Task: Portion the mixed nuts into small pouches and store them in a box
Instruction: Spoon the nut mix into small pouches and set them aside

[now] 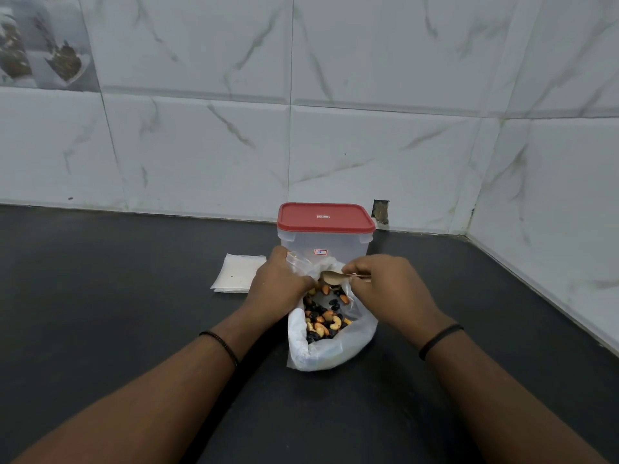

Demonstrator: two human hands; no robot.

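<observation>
Here the right hand (385, 286) is clenched round the handle of a metal spoon (335, 278), fingers curled and thumb pressed on the stem, knuckles up. The spoon lies roughly level, bowl pointing toward the left hand, just above the mouth of the big bag. What the bowl carries cannot be told.

The left hand (279, 286) grasps a small clear pouch (298, 262), fingers curled round its near edge; the pouch's open top rises just behind the knuckles, in front of the box. How much is in the pouch is hidden by the hand. The spoon's bowl sits just beside this hand's fingertips.

Below both hands a large translucent plastic bag (330, 353) lies on the counter, mouth open upward. The mixed nuts (323, 318) are inside it: cashews, almonds and dark raisins, visible through the opening.

Directly behind the bag stands a clear plastic box (326, 244) with a red lid (325, 217) on it and a small label on its front wall. The box looks to hold nothing.

Left of the box, near the left hand, a flat stack of spare pouches (237, 272) lies on the dark countertop (134, 296). A white marbled tile wall (335, 128) backs the counter. Each wrist carries a thin dark band.
</observation>
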